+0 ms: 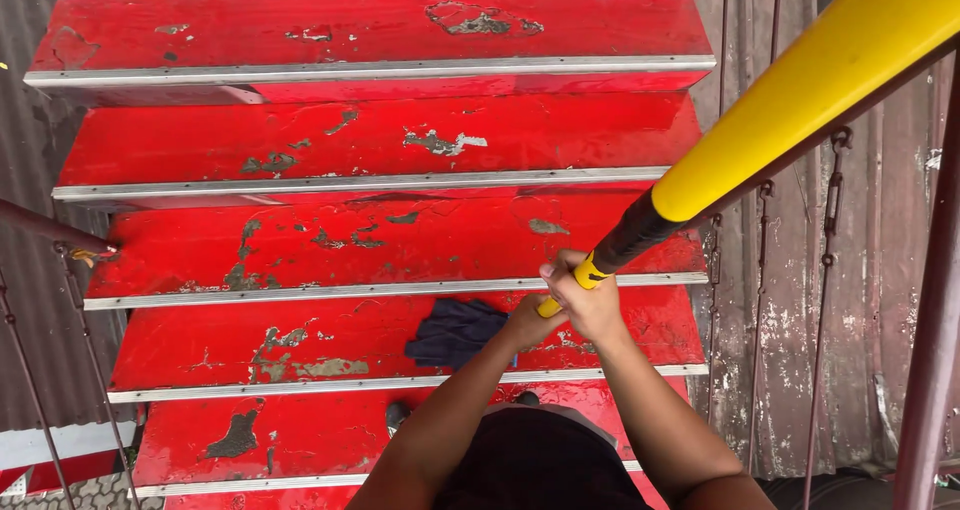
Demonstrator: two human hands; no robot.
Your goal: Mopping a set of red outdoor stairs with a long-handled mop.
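Right hand grips the yellow rail at its black stretch; left hand, seemingly closed, holds something half hidden; the step looks like working along the rail, calling next for a steady stroke

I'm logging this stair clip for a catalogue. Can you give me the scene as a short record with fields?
place: red stairs with chipped paint and metal edges, seen from above
handrail: yellow rail on the right, black section lower down
right hand: right hand gripping the rail where black meets a yellow band
left hand: left hand beside it, touching a yellow roll
cloth: dark cloth lying on a step
wall: weathered wall on the right
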